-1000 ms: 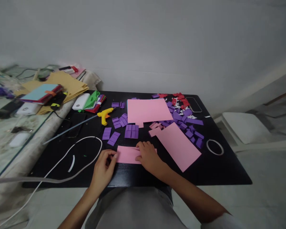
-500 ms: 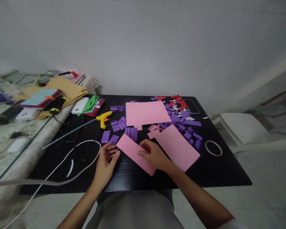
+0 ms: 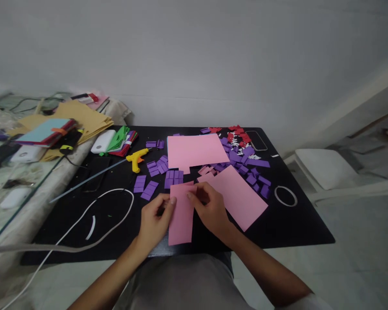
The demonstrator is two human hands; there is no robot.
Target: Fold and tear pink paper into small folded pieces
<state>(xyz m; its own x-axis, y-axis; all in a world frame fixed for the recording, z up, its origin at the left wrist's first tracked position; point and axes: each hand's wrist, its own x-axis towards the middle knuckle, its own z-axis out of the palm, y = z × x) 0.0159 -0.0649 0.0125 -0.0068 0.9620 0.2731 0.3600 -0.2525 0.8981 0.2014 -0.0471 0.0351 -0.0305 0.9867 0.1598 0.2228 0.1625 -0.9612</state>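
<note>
A narrow pink paper strip [image 3: 181, 219] stands lengthwise toward me above the black table. My left hand [image 3: 157, 217] pinches its left edge between thumb and fingers. On the opposite side, my right hand [image 3: 211, 209] grips the upper right edge, thumb on the face of the paper. Just right of that hand lies a wider pink sheet [image 3: 241, 198], partly covered by it. Beyond both hands is a larger pink sheet [image 3: 197, 150] on a stack. Folded purple paper pieces [image 3: 173, 178] lie right behind the strip.
A yellow glue gun [image 3: 136, 160] lies left of the purple pieces. Purple, red and white scraps [image 3: 242, 157] heap at the back right, near a clear ring [image 3: 285, 196]. A white cable [image 3: 116, 226] loops across the left side of the black table [image 3: 297, 232].
The pink strip has turned from slanted to nearly straight toward me. My left hand has moved right and taken hold of its edge; my right hand now grips near its top.
</note>
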